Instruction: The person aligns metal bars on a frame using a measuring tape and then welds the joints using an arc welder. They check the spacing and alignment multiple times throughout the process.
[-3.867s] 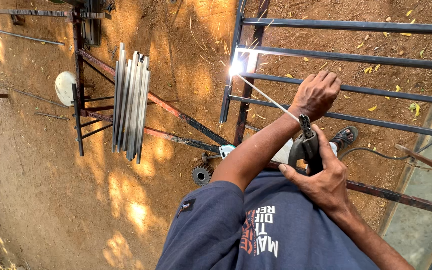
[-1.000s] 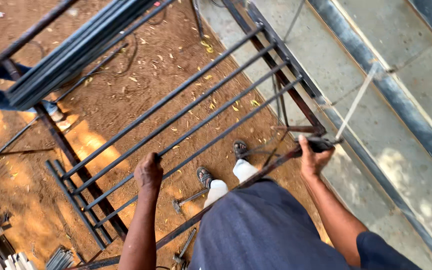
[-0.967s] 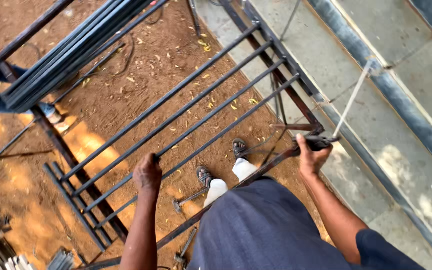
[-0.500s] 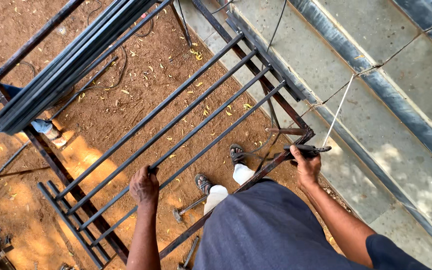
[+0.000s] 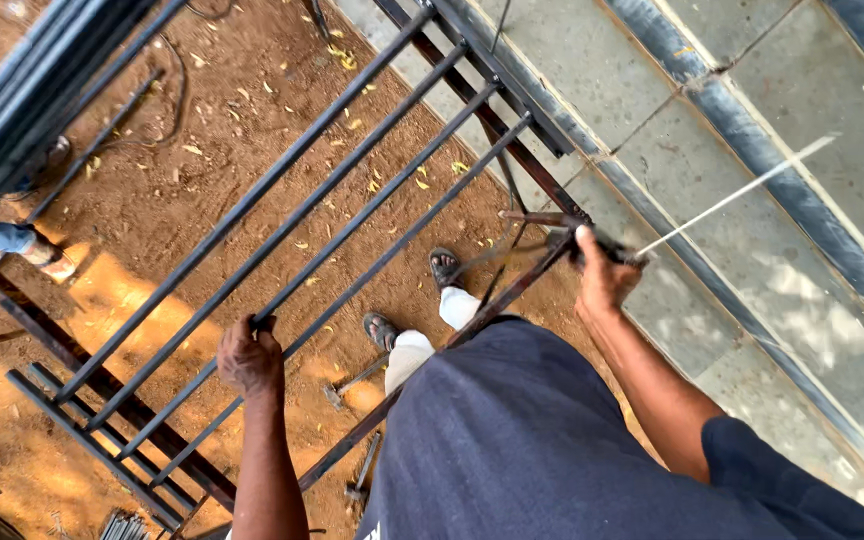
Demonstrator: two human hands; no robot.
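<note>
A dark metal grille [image 5: 282, 200] of long parallel bars stands tilted in front of me over red dirt. My left hand [image 5: 249, 357] is closed around one of its bars near the lower end. My right hand [image 5: 602, 277] grips a welding electrode holder [image 5: 612, 245] at the grille's frame edge. A thin pale welding rod [image 5: 742, 190] sticks out of the holder toward the upper right, blurred by motion. My feet in sandals [image 5: 444, 266] show below the grille.
Grey paving slabs [image 5: 752, 120] and a kerb run along the right. A bundle of steel bars [image 5: 32, 90] crosses the top left. Another person's leg and shoe [image 5: 22, 245] stand at the left. A hammer [image 5: 352, 380] lies on the dirt near my feet.
The view has swung from a welding spark on the grille to looking down. Over the last second the grille and both hands have held their grip; the rod has swung rightward.
</note>
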